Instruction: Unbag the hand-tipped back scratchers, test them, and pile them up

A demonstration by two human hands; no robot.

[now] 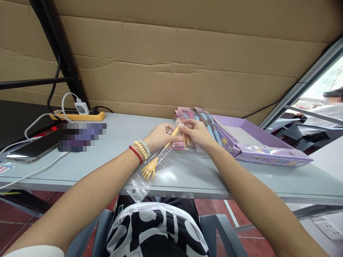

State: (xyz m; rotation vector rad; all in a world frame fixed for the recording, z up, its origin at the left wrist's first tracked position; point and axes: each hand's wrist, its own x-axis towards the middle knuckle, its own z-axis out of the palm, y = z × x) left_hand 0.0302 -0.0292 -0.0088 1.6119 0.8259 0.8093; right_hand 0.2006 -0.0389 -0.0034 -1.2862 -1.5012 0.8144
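Observation:
A yellow hand-shaped back scratcher (pixel 151 167) in a clear plastic sleeve (pixel 139 191) lies slanted, its claw end toward me over the table's front edge. My left hand (pixel 160 137) is closed on its handle near the upper end. At the top of the sleeve, my right hand (pixel 195 132) pinches the handle end or the plastic there; which of the two I cannot tell. Beneath and beside my right hand lie more wrapped back scratchers: pink ones (pixel 184 113), blue ones (pixel 209 125), and a yellow one partly hidden by my fingers.
An open purple box (pixel 270 155) stands at the right. On the left are a phone (pixel 34 144), white cables and a yellow power strip (pixel 93 116) with a white charger (pixel 81 106). Cardboard (pixel 187 67) walls the back. Another person (pixel 321 116) sits at far right.

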